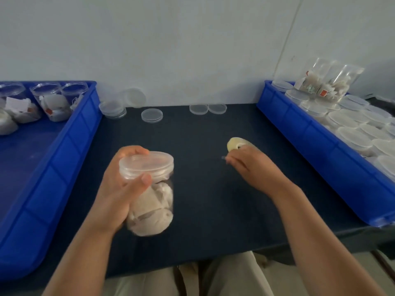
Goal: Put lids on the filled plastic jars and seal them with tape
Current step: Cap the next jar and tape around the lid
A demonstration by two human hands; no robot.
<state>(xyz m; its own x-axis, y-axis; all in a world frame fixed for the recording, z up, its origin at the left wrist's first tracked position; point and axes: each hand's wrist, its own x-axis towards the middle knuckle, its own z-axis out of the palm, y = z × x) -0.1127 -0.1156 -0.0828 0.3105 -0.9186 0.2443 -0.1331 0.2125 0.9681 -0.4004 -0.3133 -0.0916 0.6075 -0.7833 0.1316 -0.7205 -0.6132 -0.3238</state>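
— Where's the jar (pixel 155 207)?
— Near the front edge of the table (pixel 213 221), left of centre, tilted and apparently lifted. The person's left hand (pixel 118 189) is wrapped round it just under the lid (pixel 147 164), thumb on the rim, probably to steady the seam for taping.
— And the tape roll (pixel 234 143)?
— Right of centre, gripped by the right hand (pixel 254 167). Its fingertips pinch forward, likely at the loose end.
— Supplies?
— The blue crate (pixel 299 127) along the right edge keeps spare lids (pixel 352 135) within reach.
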